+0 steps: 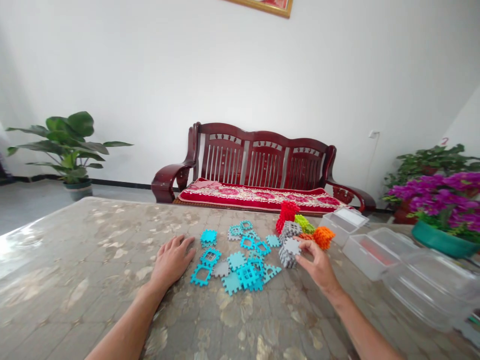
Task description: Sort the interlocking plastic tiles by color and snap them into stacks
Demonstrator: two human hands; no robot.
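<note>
My right hand (pixel 316 264) pinches a grey square puzzle tile (pixel 291 247) between thumb and fingers, right at the top of a grey tile stack (pixel 287 259). My left hand (pixel 173 257) lies flat on the table with its fingers stretched out and nothing in them. Between the hands spreads a loose group of blue and teal interlocking tiles (pixel 237 261), some solid, some with window cut-outs, one triangular (pixel 271 272). Close to my left fingertips sits a small blue tile pile (pixel 208 237). Behind the grey stack stand red tiles (pixel 288 216), lime green tiles (pixel 304 223) and orange tiles (pixel 324 237).
Clear plastic boxes (pixel 371 257) line the table's right side, beside a teal pot of purple flowers (pixel 442 239). The table (pixel 93 270) has a patterned, shiny cover. Past its far edge stands a dark red wooden bench (pixel 262 159). A potted plant (pixel 77 187) is at left.
</note>
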